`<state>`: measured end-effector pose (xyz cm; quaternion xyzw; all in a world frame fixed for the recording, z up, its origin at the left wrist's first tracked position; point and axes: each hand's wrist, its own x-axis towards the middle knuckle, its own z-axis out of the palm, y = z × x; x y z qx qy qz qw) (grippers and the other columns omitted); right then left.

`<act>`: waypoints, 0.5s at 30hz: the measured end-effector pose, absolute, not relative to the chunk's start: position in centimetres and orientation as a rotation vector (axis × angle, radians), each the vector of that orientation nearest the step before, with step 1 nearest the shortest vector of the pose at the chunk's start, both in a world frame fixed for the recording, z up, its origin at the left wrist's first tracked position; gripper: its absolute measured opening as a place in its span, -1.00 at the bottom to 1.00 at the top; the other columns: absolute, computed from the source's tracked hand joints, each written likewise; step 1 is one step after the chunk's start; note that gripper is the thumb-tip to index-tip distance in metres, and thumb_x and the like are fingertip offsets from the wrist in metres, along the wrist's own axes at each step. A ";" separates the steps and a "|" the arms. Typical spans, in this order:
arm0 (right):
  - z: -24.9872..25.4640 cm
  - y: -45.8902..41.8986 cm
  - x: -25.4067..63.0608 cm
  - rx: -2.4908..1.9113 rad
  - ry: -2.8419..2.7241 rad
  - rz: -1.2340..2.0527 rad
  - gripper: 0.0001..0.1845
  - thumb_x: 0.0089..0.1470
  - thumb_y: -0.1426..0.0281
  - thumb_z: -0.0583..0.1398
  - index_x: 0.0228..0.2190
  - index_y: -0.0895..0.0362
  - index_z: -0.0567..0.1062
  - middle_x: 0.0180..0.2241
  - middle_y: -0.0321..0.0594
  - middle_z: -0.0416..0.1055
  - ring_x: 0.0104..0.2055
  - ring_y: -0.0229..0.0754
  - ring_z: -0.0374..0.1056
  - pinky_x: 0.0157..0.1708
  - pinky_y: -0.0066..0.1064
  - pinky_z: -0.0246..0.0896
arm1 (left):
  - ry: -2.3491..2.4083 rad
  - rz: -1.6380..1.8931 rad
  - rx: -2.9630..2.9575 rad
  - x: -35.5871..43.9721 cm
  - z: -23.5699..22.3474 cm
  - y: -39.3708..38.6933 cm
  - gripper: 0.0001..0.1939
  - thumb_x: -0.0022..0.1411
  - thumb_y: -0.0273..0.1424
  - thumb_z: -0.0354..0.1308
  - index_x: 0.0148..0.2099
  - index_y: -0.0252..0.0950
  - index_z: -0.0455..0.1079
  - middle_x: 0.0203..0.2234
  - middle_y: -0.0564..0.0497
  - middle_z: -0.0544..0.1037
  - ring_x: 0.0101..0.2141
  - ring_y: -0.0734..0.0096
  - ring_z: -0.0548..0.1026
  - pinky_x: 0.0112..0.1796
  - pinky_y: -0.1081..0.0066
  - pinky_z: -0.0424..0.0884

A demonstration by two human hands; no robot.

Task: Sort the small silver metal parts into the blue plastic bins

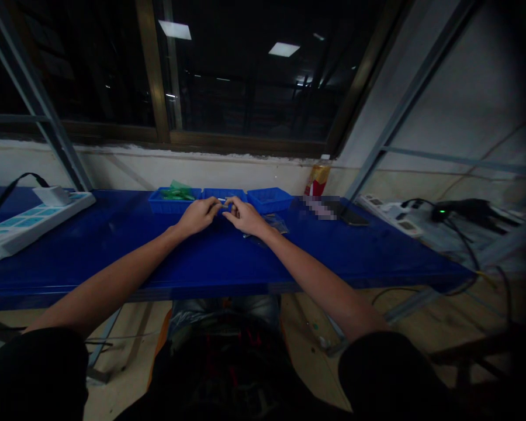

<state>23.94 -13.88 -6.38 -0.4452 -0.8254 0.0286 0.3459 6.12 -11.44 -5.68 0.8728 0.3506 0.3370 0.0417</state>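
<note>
My left hand and my right hand meet above the blue table, their fingertips pinched close together. Between them is a small, thin, pale piece, too small to name. A clear plastic bag lies on the table, partly behind my right wrist. Just beyond the hands stand three blue bins in a row: the left bin holds green packets, the middle bin is partly hidden by my fingers, and the right bin shows its blue inside.
A white power strip with a plug lies at the left. A red and yellow bottle and a dark phone are at the back right. Another power strip and cables lie beyond the right edge. Metal posts flank the window.
</note>
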 end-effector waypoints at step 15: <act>-6.3 -13.7 24.1 -1.206 -2.159 0.038 -0.73 0.18 0.32 -0.07 -0.42 0.15 0.34 -0.56 -0.31 0.27 -0.51 -0.31 0.18 -0.48 -0.49 -0.04 | 1.018 1.017 2.668 6.3 -6.2 -11.3 -0.76 0.23 -0.29 -0.05 -0.13 -0.28 0.32 -0.52 0.03 0.48 -0.49 0.40 0.43 -0.45 0.48 0.24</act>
